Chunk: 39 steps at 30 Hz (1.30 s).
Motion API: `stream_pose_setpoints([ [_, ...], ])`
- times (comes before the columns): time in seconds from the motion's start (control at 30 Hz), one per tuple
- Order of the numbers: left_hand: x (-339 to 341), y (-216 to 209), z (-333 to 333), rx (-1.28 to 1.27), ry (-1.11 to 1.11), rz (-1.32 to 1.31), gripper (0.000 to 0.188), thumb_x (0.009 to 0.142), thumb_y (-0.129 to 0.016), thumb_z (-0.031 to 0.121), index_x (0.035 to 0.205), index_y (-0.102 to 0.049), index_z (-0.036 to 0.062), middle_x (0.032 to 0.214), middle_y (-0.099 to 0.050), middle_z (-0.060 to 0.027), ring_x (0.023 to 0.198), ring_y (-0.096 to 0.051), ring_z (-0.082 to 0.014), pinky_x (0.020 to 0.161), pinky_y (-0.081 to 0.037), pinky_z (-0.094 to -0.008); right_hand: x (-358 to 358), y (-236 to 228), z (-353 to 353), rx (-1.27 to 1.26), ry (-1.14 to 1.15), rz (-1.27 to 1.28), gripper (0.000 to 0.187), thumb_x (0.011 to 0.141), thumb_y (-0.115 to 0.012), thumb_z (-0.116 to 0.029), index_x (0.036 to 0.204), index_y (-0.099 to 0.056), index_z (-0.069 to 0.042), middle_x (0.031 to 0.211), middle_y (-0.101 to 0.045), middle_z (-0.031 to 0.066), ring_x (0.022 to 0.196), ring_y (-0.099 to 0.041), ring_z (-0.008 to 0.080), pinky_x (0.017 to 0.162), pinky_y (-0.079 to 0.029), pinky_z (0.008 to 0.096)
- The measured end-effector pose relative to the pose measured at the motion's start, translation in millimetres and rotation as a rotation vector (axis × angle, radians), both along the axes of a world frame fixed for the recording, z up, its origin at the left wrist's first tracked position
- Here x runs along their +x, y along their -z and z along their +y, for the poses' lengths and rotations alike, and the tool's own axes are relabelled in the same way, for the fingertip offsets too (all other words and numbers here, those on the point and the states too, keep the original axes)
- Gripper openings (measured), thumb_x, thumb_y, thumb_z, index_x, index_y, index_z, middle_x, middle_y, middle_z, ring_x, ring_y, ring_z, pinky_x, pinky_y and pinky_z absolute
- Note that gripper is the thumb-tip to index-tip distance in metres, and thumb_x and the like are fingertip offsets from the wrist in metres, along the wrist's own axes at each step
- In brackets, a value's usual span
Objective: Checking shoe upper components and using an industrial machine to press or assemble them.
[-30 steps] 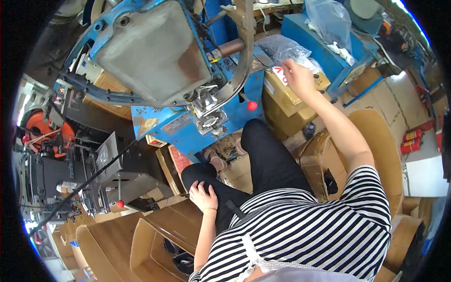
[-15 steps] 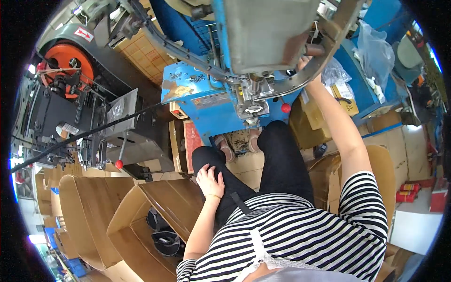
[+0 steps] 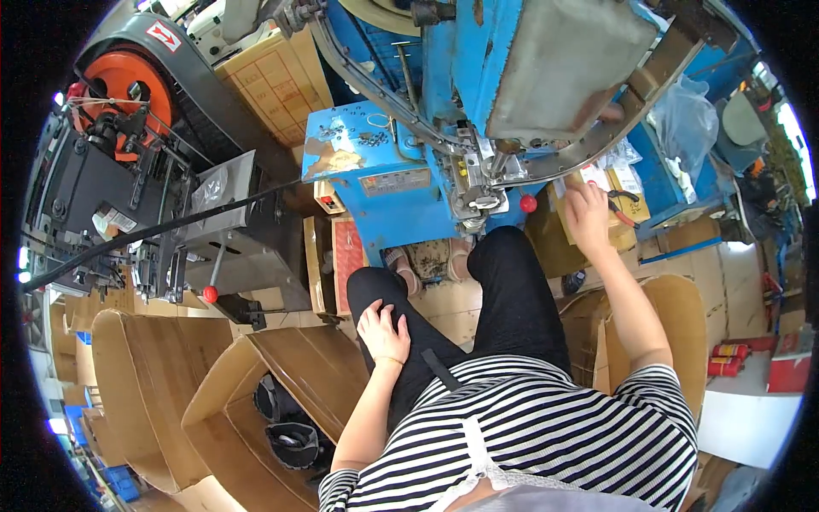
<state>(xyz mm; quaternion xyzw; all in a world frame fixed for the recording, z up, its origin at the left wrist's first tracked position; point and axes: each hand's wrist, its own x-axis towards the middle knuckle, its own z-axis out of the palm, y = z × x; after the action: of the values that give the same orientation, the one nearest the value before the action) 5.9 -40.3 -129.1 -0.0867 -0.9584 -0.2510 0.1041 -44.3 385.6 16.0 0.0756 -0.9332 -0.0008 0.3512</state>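
My left hand [image 3: 383, 334] lies flat on my left thigh, its fingers spread a little and nothing in it. My right hand [image 3: 586, 215] is over the yellowish box [image 3: 559, 224] to the right of the blue machine [image 3: 397, 209], fingers stretched forward. Whether the fingertips touch the box or the papers on it, I cannot tell. Close beside that hand lie dark pliers with red on the handles [image 3: 624, 218]. A red ball knob [image 3: 528, 203] on the machine sits just left of it. Between my knees and the curved metal rail is the machine's metal head [image 3: 478, 192].
Small dark parts [image 3: 363, 136] are scattered on the machine's blue top. At left stands another machine with an orange wheel [image 3: 128, 96] and a red-knobbed lever [image 3: 211, 293]. An open carton [image 3: 281, 367] holding dark bags is at my left. Clear plastic bags [image 3: 685, 119] hang at right.
My right hand has come back and down from behind the curved rail to above the box. The view has shifted slightly. My left hand has stayed on my thigh.
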Motion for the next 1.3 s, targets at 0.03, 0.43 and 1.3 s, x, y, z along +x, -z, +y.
stream_pose_setpoints([
  [0.03, 0, 0, 0, 0.001, 0.002, 0.002, 0.032, 0.078, -0.071, 0.022, 0.106, -0.063, 0.0091, 0.122, -0.054, -0.0107, 0.118, -0.046, -0.0322, 0.1, -0.034, -0.0463, 13, 5, -7, -0.029, 0.012, -0.049, 0.013, 0.077, -0.064, -0.003, 0.09, -0.061, -0.004, 0.1, -0.061, 0.01, 0.092, -0.057, 0.0301, 0.078, -0.042, 0.0423],
  [0.43, 2, 2, -2, -0.011, 0.045, 0.024, 0.032, 0.077, -0.072, 0.021, 0.105, -0.062, 0.0104, 0.122, -0.054, -0.0102, 0.116, -0.048, -0.0319, 0.098, -0.035, -0.0461, 106, 78, -50, -0.227, -0.023, -0.286, 0.013, 0.075, -0.067, -0.003, 0.086, -0.06, -0.003, 0.106, -0.061, 0.0119, 0.099, -0.058, 0.032, 0.089, -0.043, 0.0446],
  [1.3, -46, -68, 92, 0.451, 0.522, 0.046, 0.007, 0.084, -0.067, 0.005, 0.086, -0.065, -0.001, 0.096, -0.062, -0.0127, 0.077, -0.063, -0.0249, 0.069, -0.05, -0.0317, 203, 66, -1, -0.189, 0.303, -0.14, 0.019, 0.083, -0.063, -0.005, 0.102, -0.06, -0.003, 0.123, -0.056, 0.0175, 0.109, -0.053, 0.038, 0.094, -0.041, 0.0468],
])
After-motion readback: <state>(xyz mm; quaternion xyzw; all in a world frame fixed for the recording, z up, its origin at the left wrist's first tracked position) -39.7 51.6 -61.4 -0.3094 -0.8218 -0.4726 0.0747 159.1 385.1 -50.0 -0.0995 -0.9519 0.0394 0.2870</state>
